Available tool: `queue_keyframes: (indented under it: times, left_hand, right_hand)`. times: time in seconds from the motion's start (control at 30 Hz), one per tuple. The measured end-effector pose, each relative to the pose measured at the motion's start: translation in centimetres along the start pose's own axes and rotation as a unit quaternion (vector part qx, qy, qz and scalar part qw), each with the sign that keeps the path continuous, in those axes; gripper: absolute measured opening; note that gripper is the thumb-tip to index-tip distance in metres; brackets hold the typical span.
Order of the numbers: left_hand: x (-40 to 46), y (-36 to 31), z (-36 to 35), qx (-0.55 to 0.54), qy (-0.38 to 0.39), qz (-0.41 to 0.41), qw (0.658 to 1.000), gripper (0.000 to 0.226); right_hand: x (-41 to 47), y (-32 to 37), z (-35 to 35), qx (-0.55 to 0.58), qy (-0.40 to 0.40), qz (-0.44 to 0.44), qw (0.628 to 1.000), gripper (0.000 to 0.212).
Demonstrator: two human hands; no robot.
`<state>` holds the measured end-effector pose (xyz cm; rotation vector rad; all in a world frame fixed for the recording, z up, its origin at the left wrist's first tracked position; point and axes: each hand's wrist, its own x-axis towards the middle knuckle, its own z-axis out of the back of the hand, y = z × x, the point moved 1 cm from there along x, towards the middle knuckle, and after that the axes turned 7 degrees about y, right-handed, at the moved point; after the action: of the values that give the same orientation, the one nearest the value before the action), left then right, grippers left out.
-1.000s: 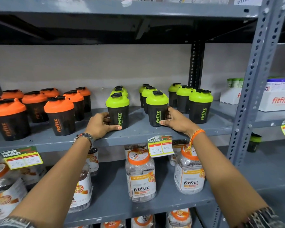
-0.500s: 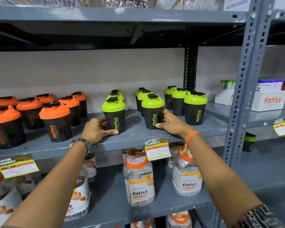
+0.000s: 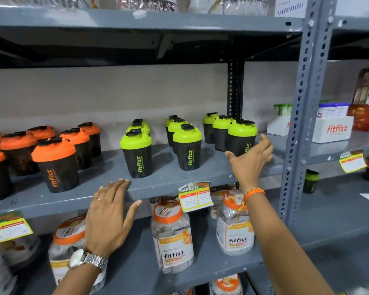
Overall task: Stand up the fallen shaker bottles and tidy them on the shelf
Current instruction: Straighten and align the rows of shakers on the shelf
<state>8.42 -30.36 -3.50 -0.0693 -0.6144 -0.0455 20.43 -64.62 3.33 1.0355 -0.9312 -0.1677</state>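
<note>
Black shaker bottles stand upright on the grey middle shelf (image 3: pixel 170 184). Green-lidded ones fill the centre and right in rows; the front ones are a bottle (image 3: pixel 136 154) at the centre, another (image 3: pixel 187 149) right of it and a third (image 3: pixel 242 139) further right. Orange-lidded shakers (image 3: pixel 55 165) stand in rows at the left. My left hand (image 3: pixel 110 211) is open, fingers spread, over the shelf's front edge, apart from the bottles. My right hand (image 3: pixel 250 160) is open, reaching just in front of the rightmost green shaker and holding nothing.
A perforated grey upright post (image 3: pixel 303 116) stands right of my right hand. Clear jars with orange lids (image 3: pixel 173 235) fill the lower shelf. A yellow price tag (image 3: pixel 195 196) hangs from the shelf edge. White boxes (image 3: pixel 332 128) sit on the neighbouring shelf, with a small green-lidded shaker (image 3: pixel 311 180) below.
Both hands have let go of the two front green shakers. The left hand dropped back to the shelf edge; the right hand moved right towards the rightmost green shaker.
</note>
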Motion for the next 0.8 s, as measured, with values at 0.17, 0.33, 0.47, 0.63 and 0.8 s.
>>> queue_keyframes:
  times: [0.17, 0.33, 0.47, 0.63, 0.8]
  left_hand:
    - [-0.2, 0.1, -0.3, 0.026, 0.003, -0.011, 1.000, 0.066]
    - [-0.1, 0.0, -0.2, 0.026, 0.007, -0.008, 1.000, 0.067]
    - [-0.2, 0.1, -0.1, 0.025, 0.012, -0.008, 1.000, 0.068]
    - [-0.2, 0.2, 0.1, 0.023, 0.012, -0.010, 1.000, 0.068]
    - [-0.3, 0.2, 0.1, 0.027, 0.011, -0.017, 0.999, 0.069]
  right_hand:
    - [2.2, -0.8, -0.8, -0.078, 0.077, -0.029, 0.994, 0.117]
    - [3.1, -0.8, -1.1, -0.100, 0.108, -0.026, 0.989, 0.098]
    - [2.8, -1.0, -1.0, -0.098, 0.121, -0.017, 0.988, 0.092]
    - [3.0, -1.0, -1.1, -0.087, 0.126, -0.026, 0.988, 0.095]
    - [2.8, -1.2, -0.9, -0.080, 0.138, -0.036, 0.987, 0.099]
